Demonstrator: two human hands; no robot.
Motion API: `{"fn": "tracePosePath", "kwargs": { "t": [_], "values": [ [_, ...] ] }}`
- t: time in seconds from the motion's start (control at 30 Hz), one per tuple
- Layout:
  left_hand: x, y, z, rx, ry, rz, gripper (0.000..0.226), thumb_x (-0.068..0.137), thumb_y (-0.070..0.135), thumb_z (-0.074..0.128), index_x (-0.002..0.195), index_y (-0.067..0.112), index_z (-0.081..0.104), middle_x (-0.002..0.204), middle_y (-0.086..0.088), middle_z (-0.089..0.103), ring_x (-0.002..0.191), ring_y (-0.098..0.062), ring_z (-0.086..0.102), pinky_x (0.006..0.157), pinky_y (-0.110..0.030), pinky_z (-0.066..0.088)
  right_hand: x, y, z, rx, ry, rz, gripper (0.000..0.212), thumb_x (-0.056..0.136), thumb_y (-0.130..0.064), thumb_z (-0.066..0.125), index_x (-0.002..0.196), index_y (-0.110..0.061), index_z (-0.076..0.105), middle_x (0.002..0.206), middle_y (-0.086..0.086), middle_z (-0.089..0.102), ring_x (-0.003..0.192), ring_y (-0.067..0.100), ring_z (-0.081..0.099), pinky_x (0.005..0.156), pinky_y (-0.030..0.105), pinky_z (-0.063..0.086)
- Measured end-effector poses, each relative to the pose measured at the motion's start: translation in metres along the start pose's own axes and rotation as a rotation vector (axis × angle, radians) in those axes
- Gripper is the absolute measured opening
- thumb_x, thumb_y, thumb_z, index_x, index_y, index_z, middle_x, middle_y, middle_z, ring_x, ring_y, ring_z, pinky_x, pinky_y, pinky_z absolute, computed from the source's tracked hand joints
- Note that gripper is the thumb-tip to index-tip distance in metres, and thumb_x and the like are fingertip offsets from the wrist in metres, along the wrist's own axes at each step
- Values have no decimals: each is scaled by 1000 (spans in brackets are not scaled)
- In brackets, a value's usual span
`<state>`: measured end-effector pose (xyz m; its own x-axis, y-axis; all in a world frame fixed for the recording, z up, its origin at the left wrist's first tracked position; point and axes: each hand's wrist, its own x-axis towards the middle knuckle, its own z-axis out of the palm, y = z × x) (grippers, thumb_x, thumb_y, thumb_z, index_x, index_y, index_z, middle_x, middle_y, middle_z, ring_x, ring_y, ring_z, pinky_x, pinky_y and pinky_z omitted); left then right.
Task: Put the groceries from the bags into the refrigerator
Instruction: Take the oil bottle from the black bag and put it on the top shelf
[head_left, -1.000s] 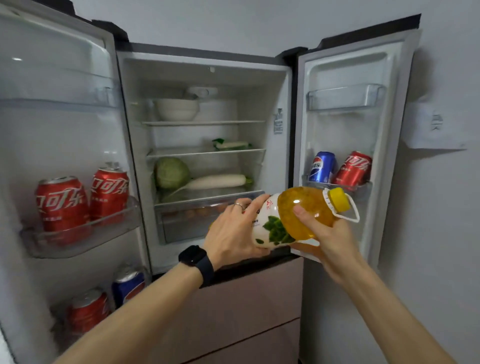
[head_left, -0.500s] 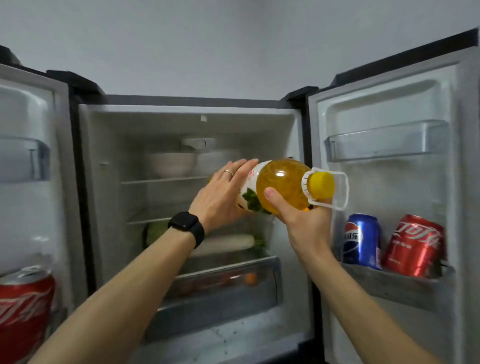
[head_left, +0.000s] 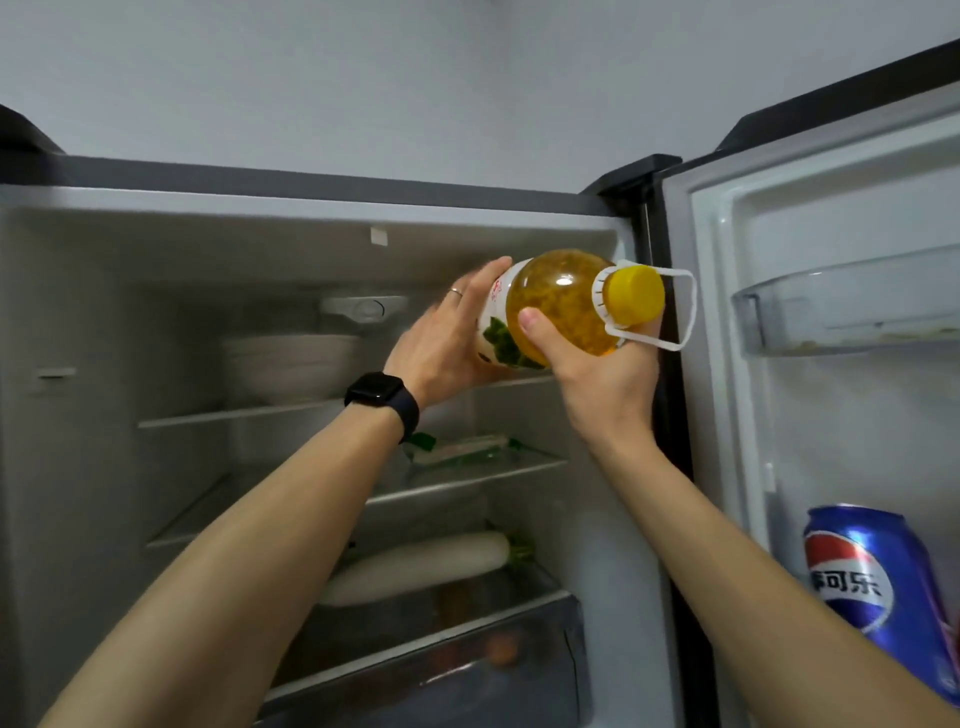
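A grey wall rises behind the open refrigerator (head_left: 311, 208), its glass shelves holding stacked white bowls (head_left: 291, 364) and a long white radish (head_left: 415, 566). Both hands grip a rounded clear oil bottle (head_left: 561, 306) sideways before the top shelf: the left hand (head_left: 441, 338) cups its labelled base, the right hand (head_left: 597, 364) clasps the neck beside the yellow cap (head_left: 636, 296).

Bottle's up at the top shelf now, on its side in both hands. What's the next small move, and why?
Probably ease the oil bottle base-first into the open right part of the top shelf. It lies on its side, left hand at the base, right hand under the neck, yellow cap facing out. The stacked bowls fill the left, so keep right of them.
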<state>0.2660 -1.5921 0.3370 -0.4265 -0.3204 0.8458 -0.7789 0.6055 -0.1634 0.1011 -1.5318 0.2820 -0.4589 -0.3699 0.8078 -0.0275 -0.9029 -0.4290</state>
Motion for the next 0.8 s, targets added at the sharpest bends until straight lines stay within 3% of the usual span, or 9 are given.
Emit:
{"fn": "tracePosePath", "kwargs": {
  "t": [0.13,0.27,0.47,0.6,0.73,0.8],
  "values": [
    [10,-16,18,-61,-53,-4,121,68,53,87,150,45,-1,149,-11,42,120,-32,57,88,-53,56,13,19,10,-65,-22,2,86,65,-49,90,137,-25,49,124,-9,64,110,2,62,87,16,54],
    [8,-34,34,-119,-149,-113,123,65,53,88,151,49,0,153,-7,38,135,-30,44,102,-57,47,14,44,20,-112,-34,15,87,66,-46,90,139,-28,46,128,-9,61,114,4,60,96,26,54],
    [13,-59,28,-20,-303,-148,116,62,81,72,152,47,7,158,0,35,138,-29,44,107,-53,44,17,79,35,-195,-145,0,85,63,-47,92,133,-28,48,123,-13,59,110,-4,57,85,1,42],
    [9,-67,27,-153,-345,-192,110,64,73,75,149,57,7,156,0,38,138,-31,44,107,-53,44,22,102,46,-255,-239,85,100,59,-44,94,143,-27,45,131,-8,58,116,7,56,80,-5,39],
    [8,-67,29,-143,-379,-225,103,72,76,67,152,54,6,155,-1,41,136,-29,46,108,-49,44,35,111,45,-243,-273,150,92,56,-44,96,135,-26,54,124,-10,65,111,9,62,94,21,52],
    [10,-69,32,-109,-372,-232,96,77,72,66,150,58,5,155,-1,41,135,-29,46,106,-51,45,37,112,38,-137,-238,212,82,59,-42,95,129,-25,58,114,-11,70,104,8,67,91,29,58]
  ]
}}
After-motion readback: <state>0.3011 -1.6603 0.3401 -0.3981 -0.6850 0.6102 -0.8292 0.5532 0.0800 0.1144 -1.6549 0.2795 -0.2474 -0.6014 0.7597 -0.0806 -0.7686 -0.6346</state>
